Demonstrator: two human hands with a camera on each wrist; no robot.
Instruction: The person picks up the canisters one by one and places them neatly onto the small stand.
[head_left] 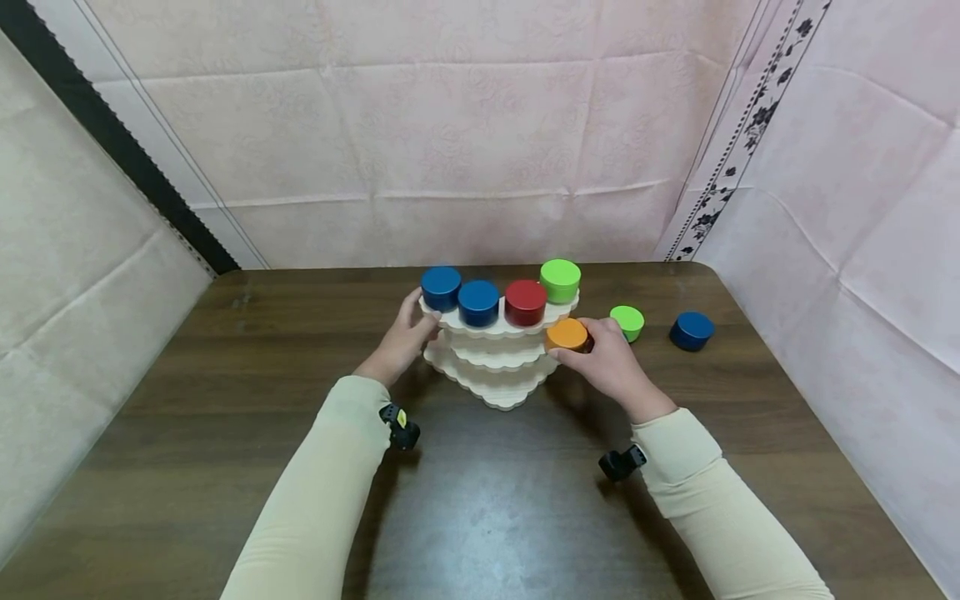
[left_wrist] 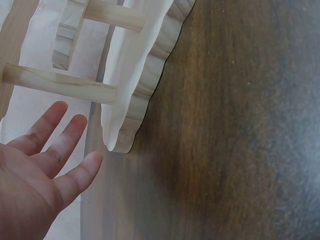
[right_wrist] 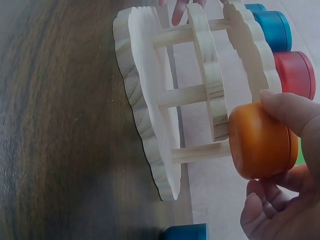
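A pale wooden tiered stand with scalloped shelves and round posts stands on the table. Along its top shelf sit two blue round tins, a red tin and a lime green tin. At the shelf's left end, my left hand holds the edge between thumb and forefinger, close beside the outer blue tin. Its other fingers stretch out free below. My right hand grips an orange round tin by its side, next to the right end of the middle shelf.
Right of the stand, another lime green tin is partly hidden behind my right hand. Further right a blue tin sits on the brown wooden table. Pale cloth hangs behind the table and along both sides.
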